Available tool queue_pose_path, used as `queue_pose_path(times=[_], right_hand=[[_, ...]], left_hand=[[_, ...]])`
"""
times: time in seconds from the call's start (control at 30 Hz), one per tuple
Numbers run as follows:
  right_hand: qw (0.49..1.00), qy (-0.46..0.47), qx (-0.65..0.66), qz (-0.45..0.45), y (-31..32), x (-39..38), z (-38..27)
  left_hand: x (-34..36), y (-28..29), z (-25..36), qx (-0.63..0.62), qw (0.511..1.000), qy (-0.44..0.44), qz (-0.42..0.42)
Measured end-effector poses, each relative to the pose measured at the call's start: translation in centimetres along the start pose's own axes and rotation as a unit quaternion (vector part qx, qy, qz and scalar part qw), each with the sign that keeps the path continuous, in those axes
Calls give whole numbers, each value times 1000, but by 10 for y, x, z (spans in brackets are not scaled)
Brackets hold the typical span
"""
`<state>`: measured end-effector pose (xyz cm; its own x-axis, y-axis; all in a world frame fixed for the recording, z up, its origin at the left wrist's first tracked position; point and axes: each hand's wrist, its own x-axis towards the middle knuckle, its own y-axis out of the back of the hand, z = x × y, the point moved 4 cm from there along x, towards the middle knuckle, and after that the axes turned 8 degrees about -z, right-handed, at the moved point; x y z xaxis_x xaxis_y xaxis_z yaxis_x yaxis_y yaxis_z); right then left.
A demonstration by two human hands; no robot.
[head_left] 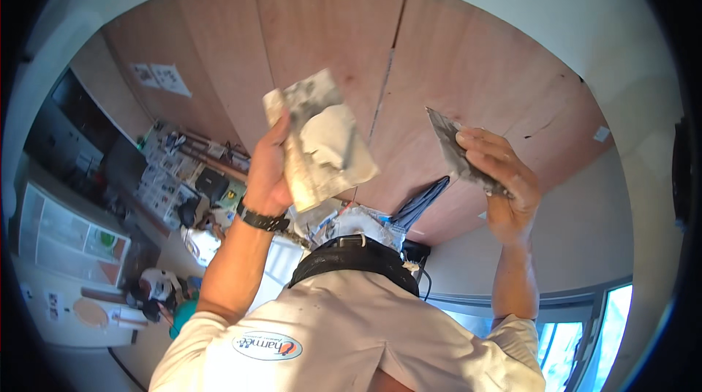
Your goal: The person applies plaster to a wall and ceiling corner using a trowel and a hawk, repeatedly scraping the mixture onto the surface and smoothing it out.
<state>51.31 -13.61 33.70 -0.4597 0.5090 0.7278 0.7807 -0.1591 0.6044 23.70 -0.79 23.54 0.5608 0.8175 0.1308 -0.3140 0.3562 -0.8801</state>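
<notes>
My left hand [268, 169] is closed on the thick, pale edge of a flat rectangular putty board [313, 94], held up in front of my chest. Dark smears mark its far end, and a mound of cream-coloured putty [327, 134] sits on its face. To the right, my right hand [507, 171] grips a thin, broad scraper blade [447, 137] stained grey, its pointed corner toward the upper left. A gap separates blade and board. The fingers lie across the back of the scraper; the thumb is mostly hidden.
Reddish plywood panels [322, 34] with dark seams spread out beyond my hands. A folded dark-blue umbrella-like object [422, 202] is near my waist. Clutter including a black case [211, 183] lies at the left. Windows [561, 344] are at lower right, a glass-fronted cabinet [69, 238] far left.
</notes>
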Motion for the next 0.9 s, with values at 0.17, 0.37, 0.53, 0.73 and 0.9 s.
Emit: queue_pose_path(times=[0.17, 0.37, 0.53, 0.73, 0.9], right_hand=[[997, -11, 79, 24, -42, 10, -2], [952, -220, 167, 136, -85, -17, 7], [993, -106, 11, -44, -100, 23, -5], [978, -98, -105, -150, -91, 20, 33], [944, -66, -257, -196, -71, 8, 64]], left_hand=[[-8, -17, 5, -9, 999, -10, -34], [3, -20, -10, -35, 995, -93, -6], [-4, -17, -6, -38, 992, -124, -7], [-4, -15, -8, -46, 994, -104, 5], [-5, -13, -7, -87, 993, -79, -11]])
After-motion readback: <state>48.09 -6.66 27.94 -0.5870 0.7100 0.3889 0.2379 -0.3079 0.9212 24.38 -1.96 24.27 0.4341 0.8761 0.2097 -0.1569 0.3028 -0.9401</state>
